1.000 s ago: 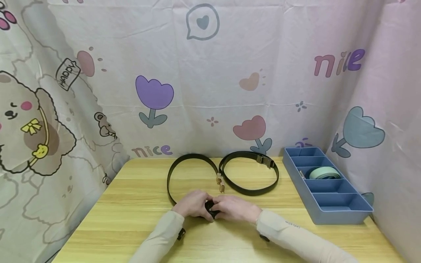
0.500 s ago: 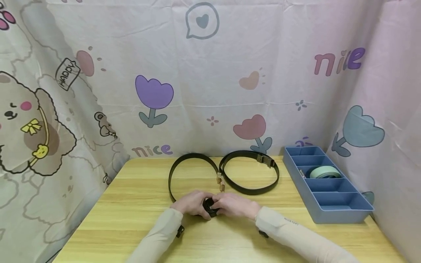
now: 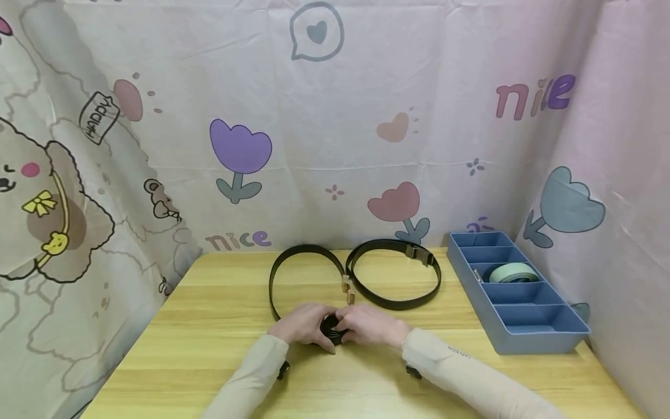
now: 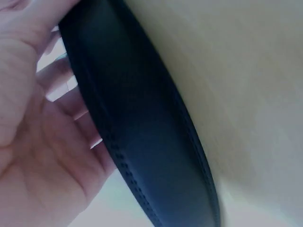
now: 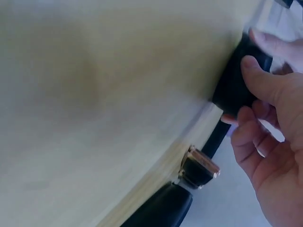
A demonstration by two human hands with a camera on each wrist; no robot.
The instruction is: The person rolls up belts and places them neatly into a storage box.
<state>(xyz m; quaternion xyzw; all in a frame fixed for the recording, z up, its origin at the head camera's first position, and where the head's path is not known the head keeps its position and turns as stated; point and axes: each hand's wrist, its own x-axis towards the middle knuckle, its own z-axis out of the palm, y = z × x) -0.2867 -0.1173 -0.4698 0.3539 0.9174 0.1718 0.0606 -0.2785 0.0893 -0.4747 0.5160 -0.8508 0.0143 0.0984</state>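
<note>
At the far left, a printed cloth (image 3: 99, 203) hangs down beside the wooden surface (image 3: 178, 337) and runs on behind it. A black belt (image 3: 309, 249) stands on edge there in a wide loop, its near side passing out of sight at the left hand (image 3: 302, 326). That hand's grip is curled round a black roll (image 3: 330, 330) near the middle of the surface, thumb on the near side. Just beyond the roll, at the loop's right end, is a gold buckle (image 3: 350, 297). From the right, the right hand (image 3: 370, 325) pinches the same roll, its grip closed with thumb and fingers on it. Behind that hand lies a second belt (image 3: 400, 305), looped, with a dark buckle (image 3: 420, 254) at its far right. Rightmost is a blue tray (image 3: 539, 343) with five compartments; the middle one holds a coiled green belt (image 3: 513, 272).
</note>
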